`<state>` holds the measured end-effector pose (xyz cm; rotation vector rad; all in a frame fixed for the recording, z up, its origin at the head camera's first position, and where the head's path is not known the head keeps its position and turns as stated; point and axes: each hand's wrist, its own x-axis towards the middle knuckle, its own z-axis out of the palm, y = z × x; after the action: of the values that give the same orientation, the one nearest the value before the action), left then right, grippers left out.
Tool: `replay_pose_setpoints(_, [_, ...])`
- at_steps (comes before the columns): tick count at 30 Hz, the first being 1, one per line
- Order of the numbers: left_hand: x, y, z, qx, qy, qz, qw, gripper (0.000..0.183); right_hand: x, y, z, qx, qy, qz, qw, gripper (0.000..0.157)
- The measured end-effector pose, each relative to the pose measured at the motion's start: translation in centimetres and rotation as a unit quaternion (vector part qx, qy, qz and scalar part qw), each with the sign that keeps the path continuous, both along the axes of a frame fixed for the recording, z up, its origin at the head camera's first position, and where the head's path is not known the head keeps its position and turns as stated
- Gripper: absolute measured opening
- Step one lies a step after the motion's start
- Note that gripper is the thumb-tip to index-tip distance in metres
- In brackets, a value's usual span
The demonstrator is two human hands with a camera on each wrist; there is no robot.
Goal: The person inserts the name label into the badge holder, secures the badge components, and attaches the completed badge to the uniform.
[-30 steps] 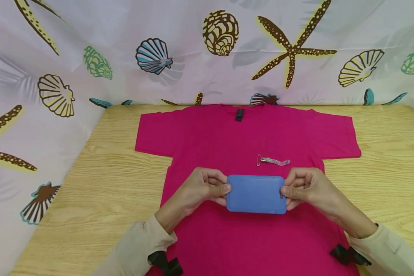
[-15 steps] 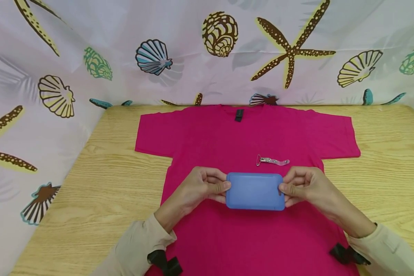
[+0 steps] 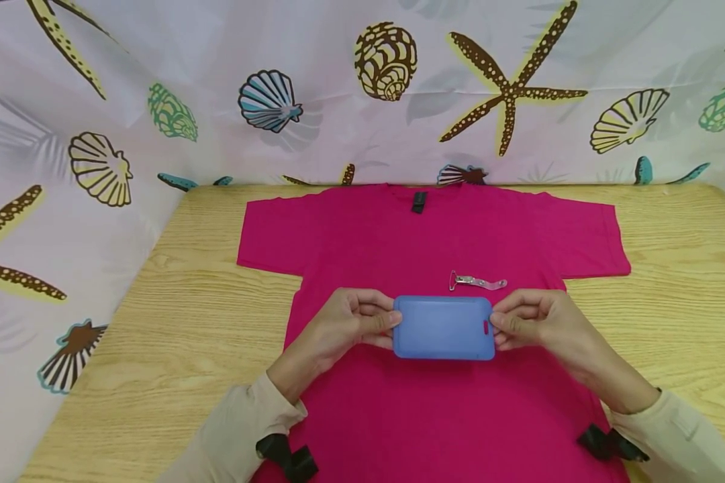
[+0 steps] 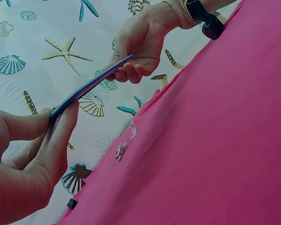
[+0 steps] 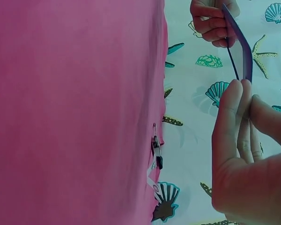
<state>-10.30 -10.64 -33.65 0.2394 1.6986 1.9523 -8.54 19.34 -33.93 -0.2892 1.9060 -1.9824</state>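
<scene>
While one end is pinched by the left hand [image 3: 362,320], the other by the right hand [image 3: 530,320], a blue holder [image 3: 441,329] is held above a pink shirt [image 3: 438,416], a clip [image 3: 478,282] beyond.

And here's the left hand [image 3: 353,323], left forearm [image 3: 242,419] slanting up toward two o'clock, thumb pinching against curled fingers. Across at three o'clock from it, the right hand [image 3: 538,323] mirrors that pinch, right forearm [image 3: 677,426] angling up toward ten!
</scene>
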Motion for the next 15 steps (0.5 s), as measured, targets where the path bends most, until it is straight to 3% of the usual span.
replay_pose_setpoints(5, [-0.16,-0.24,0.08,-0.004,-0.003,0.012,0.9999,0.023,0.03,0.33,0.47,0.027,0.005,-0.018,0.999,0.005])
replay_pose_setpoints(15, [-0.52,-0.65,-0.01,-0.002,-0.014,0.035,0.9993,0.021,-0.23,0.85,0.82,0.053,0.029,-0.028,0.998,0.005])
